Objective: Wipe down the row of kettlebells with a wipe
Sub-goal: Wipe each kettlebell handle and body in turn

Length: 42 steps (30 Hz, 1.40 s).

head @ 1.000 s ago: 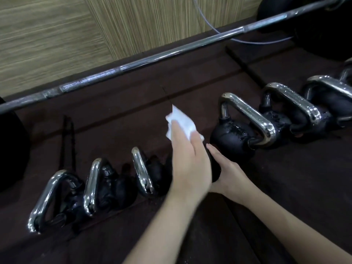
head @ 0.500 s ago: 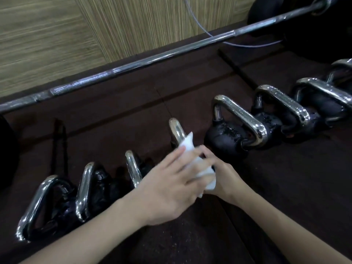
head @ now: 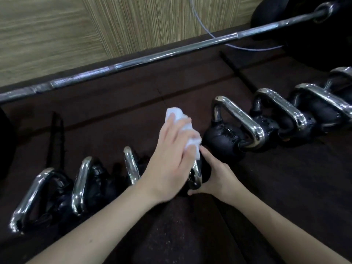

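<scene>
A row of black kettlebells with chrome handles runs across the dark floor mat, from the lower left (head: 47,195) to the far right (head: 312,107). My left hand (head: 171,159) holds a crumpled white wipe (head: 184,126) against the chrome handle (head: 197,176) of the middle kettlebell, whose body is mostly hidden. My right hand (head: 213,176) curls around that kettlebell's black body from the right side. The neighbouring kettlebell (head: 226,141) to the right looks wet and shiny.
A long steel barbell (head: 152,56) lies on the mat behind the row, with dark weight plates (head: 304,18) at its right end. A thin grey cable (head: 238,45) loops near the wood-panel wall (head: 76,25). Bare mat lies in front of the row.
My left hand with the wipe dropped to the handle's near end by the right hand, then slid back up the handle. My right hand stays on the kettlebell body.
</scene>
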### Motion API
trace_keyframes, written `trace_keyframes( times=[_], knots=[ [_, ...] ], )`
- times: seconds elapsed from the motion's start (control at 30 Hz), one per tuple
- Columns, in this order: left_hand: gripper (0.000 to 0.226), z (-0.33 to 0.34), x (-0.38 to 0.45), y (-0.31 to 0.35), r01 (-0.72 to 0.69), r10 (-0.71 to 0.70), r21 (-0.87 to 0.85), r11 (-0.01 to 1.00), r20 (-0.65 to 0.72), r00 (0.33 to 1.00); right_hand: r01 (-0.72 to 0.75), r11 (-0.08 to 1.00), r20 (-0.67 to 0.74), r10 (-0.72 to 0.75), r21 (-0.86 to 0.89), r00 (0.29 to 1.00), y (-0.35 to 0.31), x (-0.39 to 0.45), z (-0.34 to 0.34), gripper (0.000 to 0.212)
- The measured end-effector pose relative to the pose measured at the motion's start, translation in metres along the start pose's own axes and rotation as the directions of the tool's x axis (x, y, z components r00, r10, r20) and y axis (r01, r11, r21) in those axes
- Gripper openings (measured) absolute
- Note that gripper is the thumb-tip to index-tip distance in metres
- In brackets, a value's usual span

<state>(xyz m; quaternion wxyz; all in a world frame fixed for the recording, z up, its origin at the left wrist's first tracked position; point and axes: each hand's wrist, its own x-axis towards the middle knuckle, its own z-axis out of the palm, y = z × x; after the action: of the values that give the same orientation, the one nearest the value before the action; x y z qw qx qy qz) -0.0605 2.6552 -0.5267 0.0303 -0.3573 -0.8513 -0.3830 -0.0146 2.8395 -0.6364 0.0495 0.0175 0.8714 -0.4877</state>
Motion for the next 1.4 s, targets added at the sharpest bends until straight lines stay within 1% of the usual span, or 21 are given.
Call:
trace_keyframes(
  times=[0.07, 0.13, 0.2, 0.27, 0.33, 0.43, 0.5, 0.6, 0.73, 0.83, 0.9, 0.93, 1.0, 1.03, 1.07, 1.1, 1.13, 1.17, 1.27, 1.33, 1.4],
  knots=[
    [0.029, 0.004, -0.027, 0.002, -0.240, 0.219, 0.229, 0.943, 0.115, 0.969, 0.005, 1.000, -0.001, -0.005, -0.004, 1.000, 0.000, -0.001, 0.000, 0.135],
    [0.027, 0.005, -0.041, -0.008, -0.437, 0.352, 0.394, 0.809, 0.270, 0.896, 0.009, 1.000, -0.006, -0.009, -0.010, 1.000, -0.002, -0.003, 0.000, 0.132],
    [0.031, -0.002, -0.038, -0.020, -0.566, 0.405, 0.477, 0.672, 0.403, 0.821, -0.008, 1.000, -0.007, 0.008, -0.002, 1.000, -0.001, -0.003, 0.000, 0.136],
    [0.035, -0.013, -0.023, -0.032, -0.614, 0.422, 0.478, 0.628, 0.454, 0.785, -0.029, 1.000, -0.006, 0.030, 0.011, 1.000, 0.002, -0.001, 0.001, 0.142],
    [0.045, -0.022, -0.005, -0.033, -0.514, 0.364, 0.399, 0.759, 0.395, 0.844, -0.025, 1.000, 0.002, 0.025, 0.000, 1.000, 0.006, 0.002, 0.003, 0.147],
    [0.047, -0.025, 0.025, -0.026, -0.089, 0.055, 0.188, 0.978, 0.181, 0.982, -0.019, 1.000, 0.028, 0.019, 0.014, 0.999, 0.004, 0.001, 0.001, 0.151],
    [0.045, -0.026, 0.049, -0.023, 0.158, -0.178, 0.127, 0.979, 0.157, 0.971, 0.001, 0.999, 0.049, -0.003, 0.039, 0.999, 0.003, -0.001, -0.003, 0.147],
    [0.048, -0.030, 0.085, -0.018, 0.303, -0.341, 0.229, 0.925, 0.147, 0.929, -0.012, 0.999, 0.029, 0.011, 0.042, 1.000, 0.006, -0.007, -0.020, 0.133],
    [0.053, -0.029, 0.118, -0.009, 0.470, -0.462, 0.157, 0.869, -0.087, 0.883, -0.108, 0.990, -0.047, 0.104, -0.095, 0.993, 0.023, -0.025, -0.063, 0.076],
    [0.048, -0.022, 0.143, -0.003, 0.477, -0.439, 0.116, 0.871, -0.252, 0.863, -0.149, 0.978, -0.158, 0.126, -0.146, 0.979, 0.044, -0.027, -0.092, 0.064],
    [0.045, -0.008, 0.154, 0.004, 0.401, -0.366, 0.132, 0.906, -0.229, 0.902, -0.154, 0.979, -0.214, 0.123, -0.135, 0.969, 0.055, -0.024, -0.105, 0.065],
    [0.043, 0.002, 0.157, 0.010, 0.317, -0.300, 0.102, 0.943, -0.158, 0.941, -0.148, 0.980, -0.225, 0.116, -0.132, 0.967, 0.059, -0.021, -0.110, 0.067],
    [0.044, 0.025, 0.152, 0.025, 0.063, -0.071, 0.071, 0.996, 0.115, 0.991, -0.152, 0.982, -0.256, 0.120, -0.108, 0.959, 0.064, -0.012, -0.115, 0.070],
    [0.048, 0.038, 0.148, 0.030, -0.095, 0.060, 0.115, 0.989, 0.281, 0.958, -0.160, 0.982, -0.268, 0.128, -0.098, 0.955, 0.065, -0.005, -0.116, 0.075],
    [0.053, 0.053, 0.141, 0.036, -0.260, 0.156, 0.187, 0.947, 0.440, 0.884, -0.180, 0.979, -0.250, 0.152, -0.092, 0.956, 0.065, 0.002, -0.116, 0.083],
    [0.057, 0.066, 0.136, 0.038, -0.434, 0.212, 0.299, 0.850, 0.560, 0.801, -0.181, 0.980, -0.227, 0.159, -0.077, 0.961, 0.067, 0.009, -0.114, 0.093],
    [0.058, 0.076, 0.133, 0.039, -0.516, 0.199, 0.367, 0.774, 0.632, 0.749, -0.175, 0.983, -0.213, 0.157, -0.064, 0.964, 0.072, 0.015, -0.112, 0.100],
    [0.058, 0.082, 0.132, 0.039, -0.535, 0.190, 0.385, 0.752, 0.650, 0.736, -0.168, 0.984, -0.211, 0.154, -0.052, 0.965, 0.076, 0.019, -0.109, 0.102],
    [0.050, 0.087, 0.153, 0.029, -0.602, 0.324, 0.368, 0.708, 0.589, 0.740, -0.242, 0.970, -0.258, 0.241, 0.029, 0.936, 0.083, 0.019, -0.101, 0.081],
    [0.044, 0.083, 0.175, 0.013, -0.616, 0.361, 0.397, 0.681, 0.550, 0.753, -0.285, 0.954, -0.273, 0.299, 0.090, 0.914, 0.086, 0.018, -0.096, 0.084],
    [0.033, 0.076, 0.192, -0.001, -0.568, 0.306, 0.425, 0.705, 0.541, 0.783, -0.299, 0.947, -0.288, 0.321, 0.118, 0.902, 0.084, 0.019, -0.091, 0.090]
  ],
)
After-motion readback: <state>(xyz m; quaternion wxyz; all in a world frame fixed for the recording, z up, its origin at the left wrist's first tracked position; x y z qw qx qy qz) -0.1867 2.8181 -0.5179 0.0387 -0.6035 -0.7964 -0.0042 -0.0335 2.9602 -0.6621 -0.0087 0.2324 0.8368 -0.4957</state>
